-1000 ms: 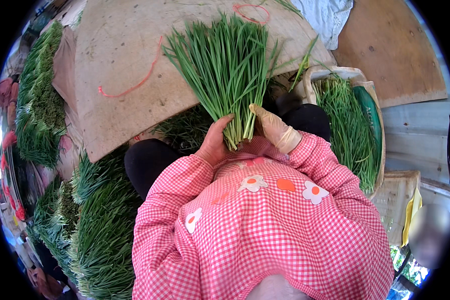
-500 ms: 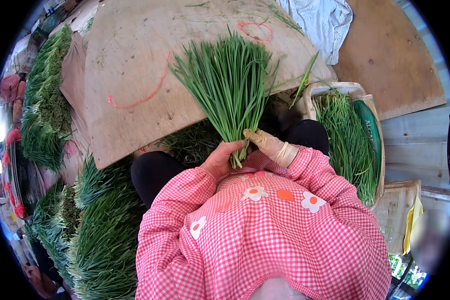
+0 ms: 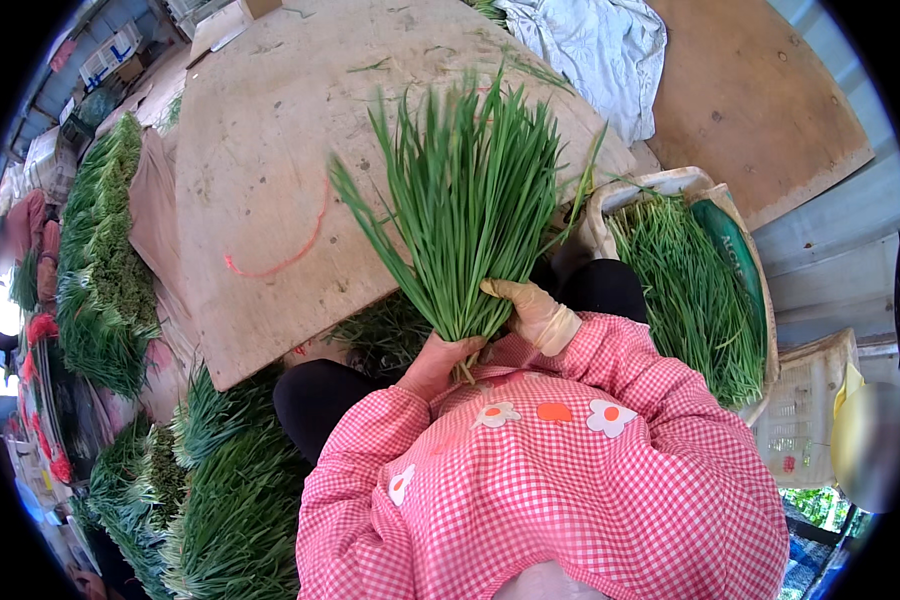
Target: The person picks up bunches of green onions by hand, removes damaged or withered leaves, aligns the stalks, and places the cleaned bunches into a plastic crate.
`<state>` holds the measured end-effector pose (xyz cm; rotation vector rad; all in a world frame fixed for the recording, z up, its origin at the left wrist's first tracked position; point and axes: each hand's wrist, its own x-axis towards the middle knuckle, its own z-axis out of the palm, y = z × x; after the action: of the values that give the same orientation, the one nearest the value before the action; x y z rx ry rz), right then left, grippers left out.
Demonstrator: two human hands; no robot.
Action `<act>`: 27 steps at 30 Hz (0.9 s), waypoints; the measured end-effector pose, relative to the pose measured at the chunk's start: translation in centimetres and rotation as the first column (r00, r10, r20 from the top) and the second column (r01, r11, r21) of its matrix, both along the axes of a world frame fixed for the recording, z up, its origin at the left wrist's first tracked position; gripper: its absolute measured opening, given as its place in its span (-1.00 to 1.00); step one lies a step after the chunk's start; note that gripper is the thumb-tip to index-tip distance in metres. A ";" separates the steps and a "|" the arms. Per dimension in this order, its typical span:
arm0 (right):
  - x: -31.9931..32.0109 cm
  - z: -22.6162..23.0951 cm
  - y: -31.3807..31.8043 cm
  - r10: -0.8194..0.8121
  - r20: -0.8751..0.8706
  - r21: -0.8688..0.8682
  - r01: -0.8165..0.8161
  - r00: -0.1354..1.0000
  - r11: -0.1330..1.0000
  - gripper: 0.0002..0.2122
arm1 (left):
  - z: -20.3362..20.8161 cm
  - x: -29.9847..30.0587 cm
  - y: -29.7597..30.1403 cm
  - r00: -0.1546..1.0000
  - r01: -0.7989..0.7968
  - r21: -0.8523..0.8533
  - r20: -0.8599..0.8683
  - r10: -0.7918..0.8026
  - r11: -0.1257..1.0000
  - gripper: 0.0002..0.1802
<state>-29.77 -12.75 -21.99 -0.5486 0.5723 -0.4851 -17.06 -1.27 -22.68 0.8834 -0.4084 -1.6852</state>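
Observation:
A fanned bunch of long green chives (image 3: 475, 205) stands in front of my chest, leaves pointing away over the edge of a wooden board (image 3: 260, 170). My bare left hand (image 3: 438, 364) is closed round the pale stem ends. A little higher up, at the right side of the bunch, my right hand (image 3: 530, 312) in a tan glove grips the stems, its thumb lying across them. On the board to the left lies a thin red string (image 3: 288, 264). Part of the second string is hidden behind the leaves.
At my right stands a white crate (image 3: 602, 205) filled with chives. More chives (image 3: 235, 490) are heaped at my lower left and along a further pile (image 3: 105, 260). A pale cloth (image 3: 600, 55) lies at the back. Another person (image 3: 25, 230) is at the far left.
The whole view has shifted slightly. The bunch's outer leaves have spread and tilt more to the left, blurred by motion. Both hands keep hold of the chives.

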 end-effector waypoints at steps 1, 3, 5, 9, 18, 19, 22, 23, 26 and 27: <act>0.0 0.2 0.1 -0.007 0.003 0.004 0.007 1.000 1.000 -0.71 | 0.1 0.2 0.0 1.000 0.015 -0.004 -0.006 -0.015 1.000 -0.62; 0.1 0.6 0.5 -0.015 0.002 0.009 0.015 1.000 1.000 -0.70 | 0.3 0.5 0.1 0.999 0.040 -0.015 -0.024 -0.041 0.999 -0.62; -0.2 1.0 0.7 0.066 -0.100 -0.130 -0.078 0.993 0.988 -0.68 | 0.3 0.4 0.1 1.000 -0.006 -0.004 -0.013 0.006 1.000 -0.66; -2.0 3.9 0.1 0.512 -0.470 -0.204 -0.653 0.719 0.730 -0.63 | -1.6 1.6 0.0 0.997 -0.019 -0.054 0.073 0.023 0.998 -0.70; 2.0 11.8 -2.5 0.220 -0.367 -0.657 -0.419 0.904 0.627 -0.80 | -1.6 1.4 -0.2 0.958 -0.081 -0.085 0.269 0.101 0.993 -0.77; 2.7 11.7 -3.2 0.109 -0.416 -0.657 -0.381 0.903 0.650 -0.80 | -1.7 1.4 -0.2 0.947 -0.071 -0.089 0.306 0.095 0.994 -0.78; 4.2 11.6 -5.0 -0.107 -0.565 -0.689 -0.397 0.818 0.607 -0.70 | -2.3 1.6 -0.1 0.912 -0.018 -0.100 0.407 0.058 0.995 -0.79; 4.4 11.4 -5.4 -0.162 -0.587 -0.706 -0.404 0.793 0.581 -0.67 | -2.4 1.5 -0.2 0.904 -0.017 -0.110 0.423 0.062 0.994 -0.79; 4.8 10.8 -6.6 -0.267 -0.588 -0.768 -0.424 0.764 0.480 -0.63 | -2.6 1.2 -0.3 0.884 -0.041 -0.174 0.453 0.116 0.984 -0.79; 4.9 10.9 -6.6 -0.289 -0.578 -0.787 -0.429 0.763 0.442 -0.62 | -2.6 1.2 -0.2 0.880 -0.041 -0.170 0.461 0.116 0.985 -0.79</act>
<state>-24.89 -19.38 -11.14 -1.8806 0.9414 -0.4809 -15.88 -1.52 -25.31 1.1752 -0.8113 -1.3308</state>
